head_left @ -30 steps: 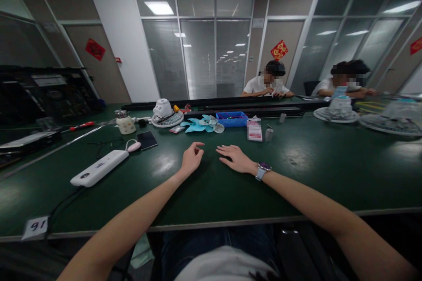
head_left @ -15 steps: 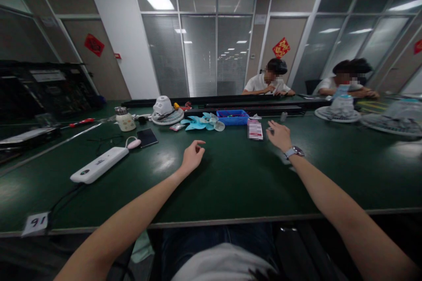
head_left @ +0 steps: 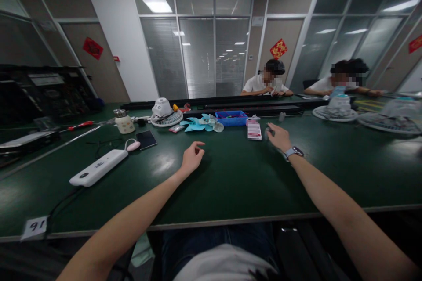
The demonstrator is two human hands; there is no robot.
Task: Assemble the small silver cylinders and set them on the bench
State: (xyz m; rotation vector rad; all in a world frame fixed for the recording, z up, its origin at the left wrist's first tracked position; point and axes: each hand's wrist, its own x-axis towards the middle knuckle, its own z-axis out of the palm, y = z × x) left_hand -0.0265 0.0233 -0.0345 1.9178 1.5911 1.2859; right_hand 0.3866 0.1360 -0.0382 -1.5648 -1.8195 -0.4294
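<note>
Right-hand grip (head_left: 278,136) curled against small grey cylinder (head_left: 267,135), pinch unclear, long axis seemingly upright, mostly hidden

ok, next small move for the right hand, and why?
Probably firm up the grip of the right hand on the small grey object: the fingertips are right at it, but the hand partly hides it, so I can't tell whether it's held securely. The left hand is apart from it, fingers curled, with nothing visibly held.
</note>
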